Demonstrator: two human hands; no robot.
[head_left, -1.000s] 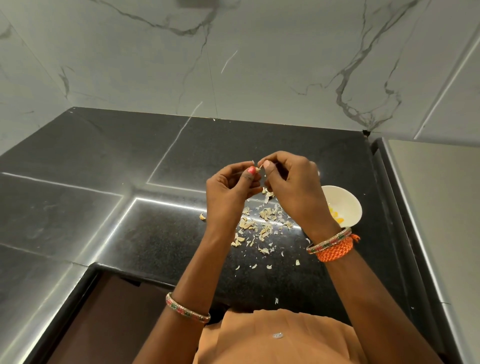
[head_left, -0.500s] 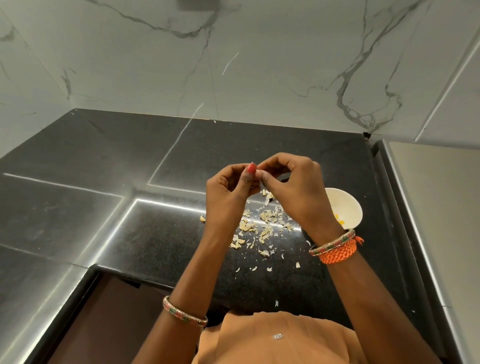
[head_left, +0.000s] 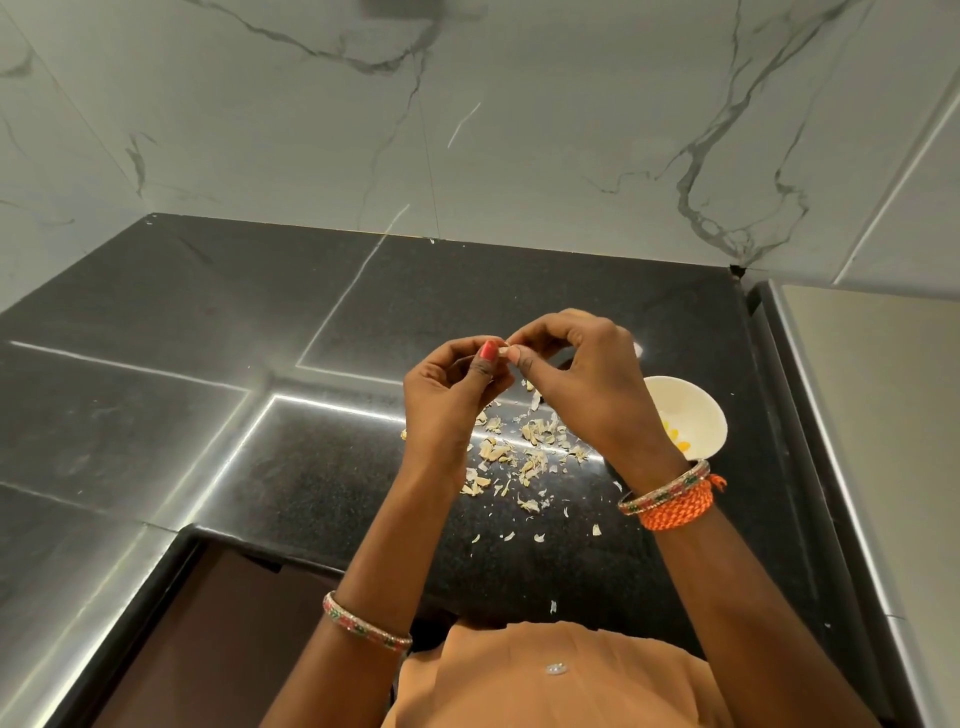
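My left hand (head_left: 449, 395) and my right hand (head_left: 582, 379) meet above the black counter (head_left: 322, 467), fingertips pinched together on one small pale piece (head_left: 503, 352), mostly hidden by the thumbs. What the piece is I cannot tell. Below the hands lies a scatter of pale peel scraps (head_left: 524, 457). A white bowl (head_left: 696, 415) with a few yellow bits inside stands to the right, partly behind my right wrist.
A marble-patterned wall (head_left: 467, 130) backs the counter. A grey raised surface (head_left: 883, 441) runs along the right side. The counter's front edge drops to a dark recess (head_left: 208, 623) at lower left. Stray scraps lie near the front edge.
Both hands stay pinched together with small finger shifts. The left thumb has turned so its red nail shows, and the hands sit slightly higher over the scraps.
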